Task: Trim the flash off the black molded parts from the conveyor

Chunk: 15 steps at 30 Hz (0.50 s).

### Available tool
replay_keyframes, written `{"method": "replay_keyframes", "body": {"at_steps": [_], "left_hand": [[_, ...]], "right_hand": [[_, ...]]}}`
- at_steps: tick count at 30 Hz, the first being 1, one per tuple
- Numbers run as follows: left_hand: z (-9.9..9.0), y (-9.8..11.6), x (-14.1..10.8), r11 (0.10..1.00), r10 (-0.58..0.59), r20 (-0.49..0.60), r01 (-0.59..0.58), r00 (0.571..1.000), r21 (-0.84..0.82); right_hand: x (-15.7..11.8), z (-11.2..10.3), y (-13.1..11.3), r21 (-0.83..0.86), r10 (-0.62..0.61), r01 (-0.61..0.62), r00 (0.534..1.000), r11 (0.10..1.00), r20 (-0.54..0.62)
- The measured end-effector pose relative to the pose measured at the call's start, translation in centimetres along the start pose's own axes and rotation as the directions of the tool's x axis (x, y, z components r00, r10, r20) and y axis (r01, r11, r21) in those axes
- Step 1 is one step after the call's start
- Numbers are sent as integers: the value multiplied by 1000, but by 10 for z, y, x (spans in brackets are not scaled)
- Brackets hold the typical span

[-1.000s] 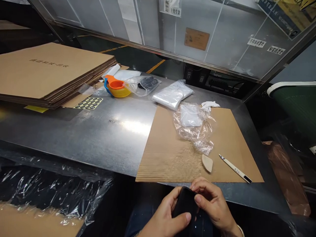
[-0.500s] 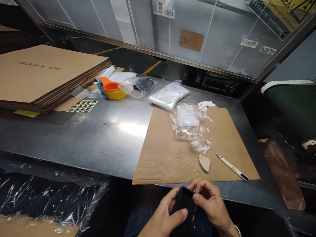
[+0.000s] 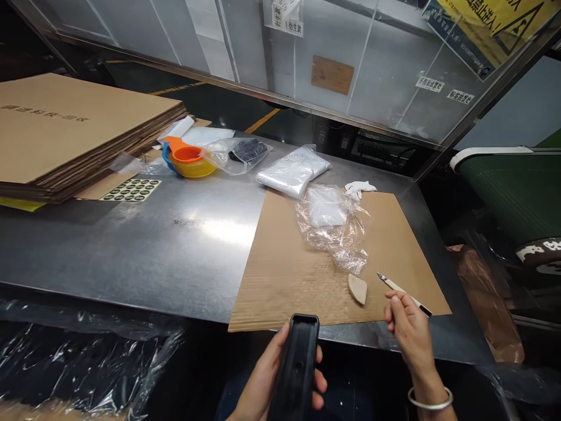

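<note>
My left hand grips a black oblong plastic casing, held upright below the table's front edge. My right hand has its fingertips pinched on the handle of a white craft knife, which lies flat on the brown cardboard sheet. A small tan wedge-shaped piece rests just left of the knife. Crumpled clear plastic wrap lies further back on the cardboard.
On the metal table are a stack of flat cardboard at far left, a sticker sheet, an orange and yellow cup, and clear bags. Plastic-covered black parts lie at lower left. A green conveyor is at right.
My right hand left the black casing and moved right to the craft knife. My left hand now holds the casing alone, turned upright. The view shifted slightly.
</note>
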State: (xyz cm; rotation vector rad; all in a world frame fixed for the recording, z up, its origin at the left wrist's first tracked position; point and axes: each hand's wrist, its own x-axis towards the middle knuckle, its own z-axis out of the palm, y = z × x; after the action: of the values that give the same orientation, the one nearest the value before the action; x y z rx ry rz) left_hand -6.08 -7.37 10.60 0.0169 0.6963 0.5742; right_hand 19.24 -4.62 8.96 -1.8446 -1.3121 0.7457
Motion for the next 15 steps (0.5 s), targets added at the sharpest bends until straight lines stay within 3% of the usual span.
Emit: {"method": "replay_keyframes", "body": {"at_steps": [3,6,11,15], "left_hand": [[2,6,-1,992,58,-2,-57,998,-111],[4,11,-1,964,166,-7,-164,986,-208],[2,17,1,922,266,-56,-271,962,-275],[0,21,3,902,319,-93,-332,943,-276]], "right_hand": [[25,-28,20,-289,-37,-1,991,957,-125],[47,-41,39,-509,-153,54,976,859,-155],[63,-36,63,-667,-307,212,951,715,-27],[45,-26,59,-697,-359,188,927,692,-107]]}}
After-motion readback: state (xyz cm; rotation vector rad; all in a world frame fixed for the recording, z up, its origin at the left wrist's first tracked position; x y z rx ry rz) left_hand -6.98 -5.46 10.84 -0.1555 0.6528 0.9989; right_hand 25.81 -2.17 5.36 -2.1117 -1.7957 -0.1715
